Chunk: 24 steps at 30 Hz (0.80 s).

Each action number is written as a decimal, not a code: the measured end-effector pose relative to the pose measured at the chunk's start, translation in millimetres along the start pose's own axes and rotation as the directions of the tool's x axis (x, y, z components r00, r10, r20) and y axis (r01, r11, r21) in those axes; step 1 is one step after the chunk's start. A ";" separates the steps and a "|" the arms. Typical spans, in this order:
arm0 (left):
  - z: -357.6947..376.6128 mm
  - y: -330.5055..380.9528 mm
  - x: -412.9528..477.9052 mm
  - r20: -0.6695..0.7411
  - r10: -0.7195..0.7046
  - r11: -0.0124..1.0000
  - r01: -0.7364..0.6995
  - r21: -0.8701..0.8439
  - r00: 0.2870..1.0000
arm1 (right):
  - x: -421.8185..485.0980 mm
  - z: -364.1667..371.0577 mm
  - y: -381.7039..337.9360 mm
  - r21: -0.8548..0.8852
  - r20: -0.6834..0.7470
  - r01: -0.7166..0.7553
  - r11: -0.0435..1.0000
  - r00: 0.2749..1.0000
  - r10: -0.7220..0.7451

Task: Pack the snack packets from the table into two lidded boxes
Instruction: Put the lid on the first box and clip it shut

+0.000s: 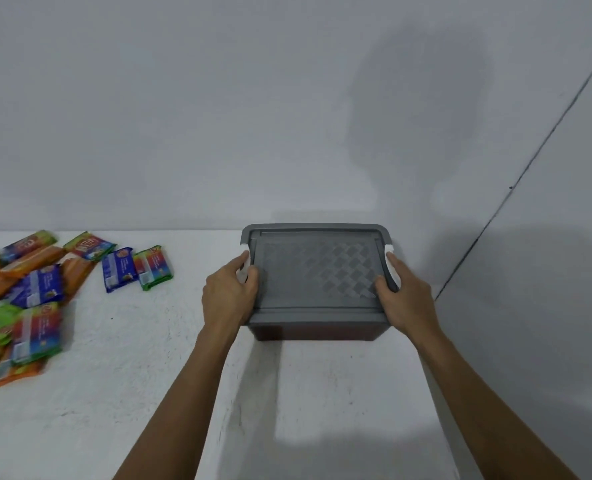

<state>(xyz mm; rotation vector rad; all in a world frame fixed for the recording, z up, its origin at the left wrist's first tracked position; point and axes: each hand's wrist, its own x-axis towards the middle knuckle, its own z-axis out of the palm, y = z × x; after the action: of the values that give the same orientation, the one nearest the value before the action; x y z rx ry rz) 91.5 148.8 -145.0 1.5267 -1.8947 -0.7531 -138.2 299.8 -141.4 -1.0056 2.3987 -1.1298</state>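
White tabletop [121, 375] fills the lower frame, backed by a pale wall. Right of centre, a grey lidded box [317, 282] is gripped at both short ends: the left hand [230, 292] is curled around the left edge at a white latch [244, 271], the right hand [403, 299] around the right edge at the other latch, thumbs laid on the lid. Its long axis runs left to right, lid facing up. Snack packets [35, 282] in orange, blue and green are scattered at the left edge; their printing cannot be read.
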 end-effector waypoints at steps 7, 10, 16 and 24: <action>29.0 23.7 83.6 -0.001 -0.019 1.000 0.019 0.019 1.000 | 89.1 13.7 -13.4 -0.148 -0.003 0.022 0.989 1.000 -0.023; 40.9 27.9 109.7 -0.005 -0.014 1.000 0.014 0.009 1.000 | 117.9 17.8 -16.9 -0.154 0.004 0.022 0.988 1.000 -0.022; 52.1 30.2 141.8 -0.021 -0.015 0.998 0.016 0.053 1.000 | 147.5 25.7 -20.6 -0.194 0.013 0.031 0.981 0.999 -0.029; 51.7 28.5 137.5 0.051 0.017 0.973 -0.028 0.228 0.999 | 148.1 24.5 -18.4 -0.341 -0.011 0.019 0.940 1.000 -0.024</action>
<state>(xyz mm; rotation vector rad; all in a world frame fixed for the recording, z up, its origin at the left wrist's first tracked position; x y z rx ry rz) 11.1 22.6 -145.8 1.6340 -2.0915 -0.5818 -221.4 173.5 -139.9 -1.1306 2.6601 -0.7414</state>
